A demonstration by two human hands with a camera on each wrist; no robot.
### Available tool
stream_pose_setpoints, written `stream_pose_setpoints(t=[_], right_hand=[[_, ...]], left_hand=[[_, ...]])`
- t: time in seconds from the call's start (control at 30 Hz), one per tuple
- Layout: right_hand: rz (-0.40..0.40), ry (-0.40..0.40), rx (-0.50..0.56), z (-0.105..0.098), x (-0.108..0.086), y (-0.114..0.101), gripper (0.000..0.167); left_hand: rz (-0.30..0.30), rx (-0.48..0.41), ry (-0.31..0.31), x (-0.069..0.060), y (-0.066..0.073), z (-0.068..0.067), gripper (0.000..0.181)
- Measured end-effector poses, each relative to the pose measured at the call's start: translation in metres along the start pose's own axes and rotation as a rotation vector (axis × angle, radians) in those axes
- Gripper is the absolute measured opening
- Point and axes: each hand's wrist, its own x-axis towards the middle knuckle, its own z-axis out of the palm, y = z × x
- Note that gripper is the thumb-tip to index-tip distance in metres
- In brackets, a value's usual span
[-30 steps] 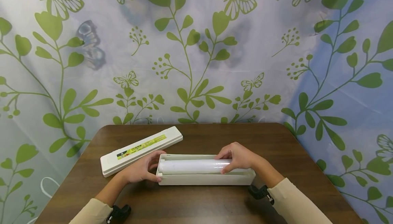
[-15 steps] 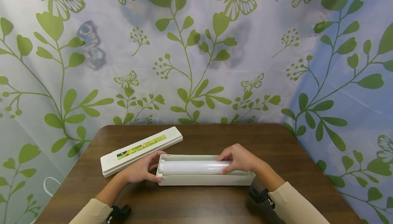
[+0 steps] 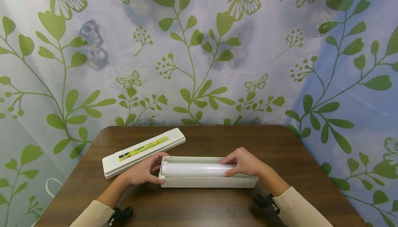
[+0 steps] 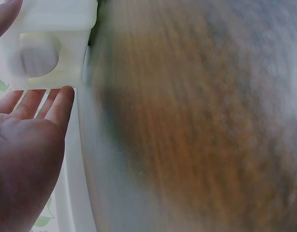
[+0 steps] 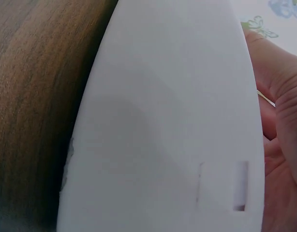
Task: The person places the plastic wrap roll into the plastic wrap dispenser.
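A long, open off-white box (image 3: 208, 182) sits on the table, with a shiny white roll, which looks like plastic wrap (image 3: 196, 170), lying lengthwise inside. My left hand (image 3: 143, 171) grips the box's left end, thumb at the front corner and fingers at the back. In the left wrist view the fingertips (image 4: 66, 94) touch the box's end wall. My right hand (image 3: 244, 163) reaches into the right part of the box and holds the roll between thumb and fingers, covering its right end. The right wrist view shows mostly the box's front wall (image 5: 158, 121), with the right thumb (image 5: 279, 72) beyond its top edge.
A long white lid (image 3: 113, 166) with a yellow-green label lies slanted behind and left of the box, close to my left hand. The brown wooden table (image 3: 199, 206) ends at a leaf-patterned curtain (image 3: 199, 64) behind.
Both hands keep their places on the box and the roll. The right hand and wrist have shifted very slightly right; the view has drifted a little.
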Motion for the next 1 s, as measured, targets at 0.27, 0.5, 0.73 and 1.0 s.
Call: stream_pose_setpoints(t=[0.27, 0.5, 0.73, 1.0], right_hand=[[0.019, -0.004, 0.007, 0.002, -0.001, 0.004, 0.043], [0.012, 0.005, 0.004, 0.000, -0.003, 0.002, 0.043], [0.015, 0.013, 0.014, 0.000, -0.007, 0.001, 0.042], [-0.008, 0.041, 0.045, -0.002, -0.012, 0.004, 0.045]], left_hand=[[-0.005, 0.013, 0.001, 0.000, 0.000, 0.000, 0.085], [0.006, 0.021, 0.004, 0.000, 0.001, 0.001, 0.085], [0.003, 0.020, 0.003, 0.000, 0.001, 0.002, 0.085], [-0.012, 0.009, 0.003, 0.000, 0.003, 0.002, 0.086]])
